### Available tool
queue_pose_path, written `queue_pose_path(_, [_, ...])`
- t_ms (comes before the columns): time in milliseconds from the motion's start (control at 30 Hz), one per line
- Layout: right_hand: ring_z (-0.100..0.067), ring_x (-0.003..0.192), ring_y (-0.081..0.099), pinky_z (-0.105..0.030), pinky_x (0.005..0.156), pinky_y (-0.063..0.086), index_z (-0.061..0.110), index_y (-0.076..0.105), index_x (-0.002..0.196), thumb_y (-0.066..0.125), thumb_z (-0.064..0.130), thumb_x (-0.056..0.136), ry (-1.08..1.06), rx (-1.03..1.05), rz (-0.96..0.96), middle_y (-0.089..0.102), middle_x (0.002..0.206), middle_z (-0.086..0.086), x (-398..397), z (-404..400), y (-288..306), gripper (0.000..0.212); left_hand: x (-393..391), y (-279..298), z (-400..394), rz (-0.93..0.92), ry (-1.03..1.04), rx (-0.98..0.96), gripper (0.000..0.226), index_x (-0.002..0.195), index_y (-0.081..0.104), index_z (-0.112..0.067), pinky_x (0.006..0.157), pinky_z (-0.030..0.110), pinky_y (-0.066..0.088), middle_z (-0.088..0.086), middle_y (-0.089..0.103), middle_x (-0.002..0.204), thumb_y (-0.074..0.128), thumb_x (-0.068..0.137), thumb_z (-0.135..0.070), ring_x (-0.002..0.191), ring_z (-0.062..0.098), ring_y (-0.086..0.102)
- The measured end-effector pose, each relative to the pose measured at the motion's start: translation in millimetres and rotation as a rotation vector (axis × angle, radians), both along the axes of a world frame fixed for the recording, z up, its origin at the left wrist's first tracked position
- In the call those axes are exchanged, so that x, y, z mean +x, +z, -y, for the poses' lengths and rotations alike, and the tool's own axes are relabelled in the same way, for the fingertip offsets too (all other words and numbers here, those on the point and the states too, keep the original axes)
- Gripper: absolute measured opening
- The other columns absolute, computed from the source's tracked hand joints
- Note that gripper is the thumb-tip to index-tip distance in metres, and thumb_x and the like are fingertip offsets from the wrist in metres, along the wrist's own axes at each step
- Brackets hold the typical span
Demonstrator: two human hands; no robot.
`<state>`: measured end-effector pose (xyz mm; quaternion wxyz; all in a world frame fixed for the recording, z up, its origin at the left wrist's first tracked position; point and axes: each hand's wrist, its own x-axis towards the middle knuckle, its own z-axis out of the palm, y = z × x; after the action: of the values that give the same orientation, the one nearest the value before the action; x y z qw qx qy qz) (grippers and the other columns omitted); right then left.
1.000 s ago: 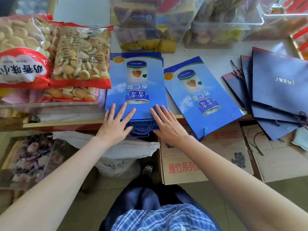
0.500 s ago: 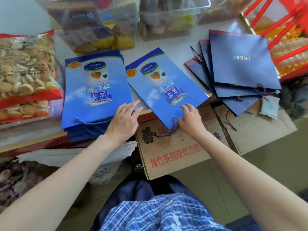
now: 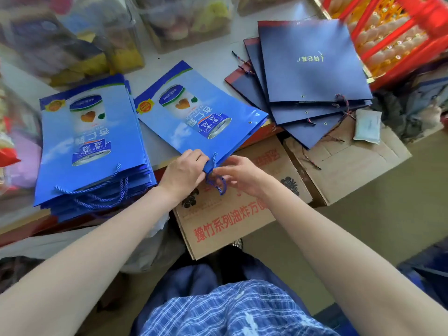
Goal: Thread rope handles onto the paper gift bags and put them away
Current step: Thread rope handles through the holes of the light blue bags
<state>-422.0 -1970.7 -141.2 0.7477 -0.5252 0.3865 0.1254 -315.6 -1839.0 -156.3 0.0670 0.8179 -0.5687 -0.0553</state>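
A flat blue gift bag (image 3: 194,112) printed with a can lies tilted on the counter, its near corner over the edge. My left hand (image 3: 181,172) pinches that corner. My right hand (image 3: 242,175) holds the blue rope handle (image 3: 217,181), which hangs in a loop from the bag's corner hole. To the left lies a stack of the same blue bags (image 3: 89,146), with rope handles dangling off its front edge. At the right, several dark navy bags (image 3: 312,66) are fanned out with thin cords.
Clear tubs of snacks (image 3: 184,23) line the back of the counter (image 3: 213,54). A red crate (image 3: 392,35) stands at the far right. Cardboard boxes (image 3: 230,214) sit on the floor below the counter edge, with a white plastic bag to the left.
Both hands left the stack of blue bags and moved right to the single tilted bag. They have come together at its near corner and taken hold of the rope. The view swung right.
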Motion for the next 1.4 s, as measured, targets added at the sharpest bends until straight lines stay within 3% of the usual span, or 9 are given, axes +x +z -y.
queue_pose_path(133, [-0.007, 0.044, 0.046, -0.012, 0.047, 0.04, -0.005, 0.065, 0.099, 0.06, 0.003, 0.088, 0.078, -0.304, 0.008, 0.065, 0.072, -0.009, -23, 40, 35, 0.015, 0, 9, 11, -0.046, -0.019, -0.031, 0.027, 0.073, 0.061, -0.005, 0.042, 0.03, 0.049, 0.007, 0.059, 0.068, 0.078, 0.053, -0.002, 0.061, 0.027, 0.059])
queue_pose_path(300, [-0.011, 0.051, 0.046, -0.014, 0.044, 0.034, 0.005, 0.064, 0.087, 0.057, 0.0, 0.089, -0.411, -0.206, 0.17, 0.059, 0.061, -0.004, -62, 110, 73, 0.009, -26, 25, 28, -0.078, -0.093, 0.005, 0.023, 0.07, 0.058, -0.005, 0.042, 0.028, 0.043, 0.007, 0.056, 0.063, 0.076, 0.056, -0.009, 0.055, 0.026, 0.057])
queue_pose_path(433, [-0.004, 0.041, 0.047, -0.013, 0.046, 0.037, 0.007, 0.063, 0.085, 0.049, -0.001, 0.093, -0.672, -0.22, 0.23, 0.062, 0.052, 0.003, -93, 139, 71, 0.018, -50, 25, 44, -0.151, -0.104, 0.0, 0.018, 0.084, 0.058, 0.0, 0.059, 0.032, 0.04, 0.014, 0.057, 0.078, 0.066, 0.073, -0.012, 0.072, 0.031, 0.056])
queue_pose_path(567, [-0.004, 0.036, 0.046, -0.014, 0.038, 0.035, -0.006, 0.063, 0.1, 0.047, -0.003, 0.092, -0.49, -0.316, -0.076, 0.064, 0.063, -0.007, -106, 105, 26, 0.018, -54, 30, 55, -0.182, -0.091, -0.015, 0.018, 0.092, 0.057, -0.003, 0.065, 0.027, 0.037, 0.011, 0.056, 0.085, 0.063, 0.079, -0.015, 0.079, 0.026, 0.054])
queue_pose_path(733, [-0.019, 0.077, 0.063, -0.024, 0.064, 0.054, -0.002, 0.061, 0.107, 0.069, 0.021, 0.085, -0.496, -0.133, -0.094, 0.064, 0.096, -0.014, -66, 64, -7, 0.034, -44, 30, 53, -0.23, -0.181, -0.008, 0.021, 0.095, 0.061, -0.005, 0.068, 0.026, 0.041, 0.009, 0.059, 0.086, 0.066, 0.08, -0.018, 0.078, 0.024, 0.057])
queue_pose_path(833, [-0.022, 0.082, 0.06, -0.027, 0.067, 0.049, 0.005, 0.066, 0.1, 0.07, 0.007, 0.078, -0.51, -0.399, -0.146, 0.066, 0.097, -0.01, -39, 52, -8, 0.022, -31, 30, 39, -0.337, -0.211, 0.018, 0.032, 0.101, 0.063, -0.009, 0.072, 0.021, 0.043, 0.002, 0.064, 0.093, 0.058, 0.084, -0.036, 0.083, 0.017, 0.062])
queue_pose_path(967, [-0.026, 0.094, 0.064, -0.04, 0.086, 0.051, 0.008, 0.069, 0.099, 0.064, 0.005, 0.078, -0.371, -0.756, 0.022, 0.07, 0.1, -0.01, -23, 59, 43, 0.022, 1, 55, 39, -0.29, -0.125, -0.233, 0.05, 0.112, 0.061, -0.006, 0.084, 0.029, 0.047, 0.006, 0.066, 0.107, 0.038, 0.081, -0.037, 0.097, 0.023, 0.063])
queue_pose_path(1200, [-0.019, 0.094, 0.059, -0.035, 0.087, 0.047, 0.007, 0.068, 0.107, 0.058, 0.003, 0.085, -0.336, -1.228, 0.205, 0.067, 0.103, -0.009, -23, 109, 201, 0.025, 43, 164, 97, -0.059, -0.144, -0.721, 0.046, 0.125, 0.049, -0.001, 0.102, 0.032, 0.031, 0.018, 0.051, 0.128, 0.046, 0.083, -0.019, 0.117, 0.029, 0.045])
queue_pose_path(1400, [0.014, 0.066, 0.053, -0.005, 0.067, 0.041, 0.011, 0.066, 0.109, 0.058, 0.002, 0.088, 0.074, -1.254, 0.09, 0.06, 0.091, 0.006, -59, 106, 270, 0.024, 20, 214, 123, 0.123, -0.333, -0.821, 0.052, 0.134, 0.043, -0.01, 0.105, 0.041, 0.031, 0.014, 0.044, 0.137, 0.047, 0.084, -0.023, 0.123, 0.026, 0.036])
